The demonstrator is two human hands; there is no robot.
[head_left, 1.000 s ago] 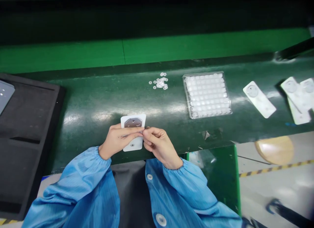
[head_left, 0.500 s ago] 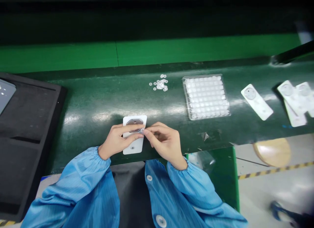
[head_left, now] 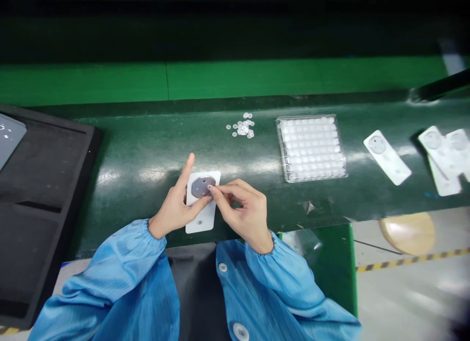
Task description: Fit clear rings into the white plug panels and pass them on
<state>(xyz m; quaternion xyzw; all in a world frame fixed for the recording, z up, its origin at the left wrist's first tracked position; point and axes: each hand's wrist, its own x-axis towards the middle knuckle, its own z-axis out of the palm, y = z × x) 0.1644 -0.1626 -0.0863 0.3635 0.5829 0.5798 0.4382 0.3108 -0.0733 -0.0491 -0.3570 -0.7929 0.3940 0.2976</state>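
A white rectangular panel with rounded corners lies in front of me; a grey eight-sided plate with small holes is set in its upper part, and a small dark mark sits lower down. My left hand grips the panel's left side, thumb laid across its face and index finger raised; its other fingers are mostly hidden. From the right, my right hand pinches a small clear disc between thumb and index finger, at the right edge of the grey plate. Beyond the panel is a pile of small clear discs.
A clear tray of white round pieces is on the green bench. Farther right lie a similar white panel and several overlapping panels. At left stands a black tray; a green bin is below the bench.
My left index finger has lifted off the panel and points up, uncovering the grey plate. My right fingertips have moved slightly up and left with the small disc.
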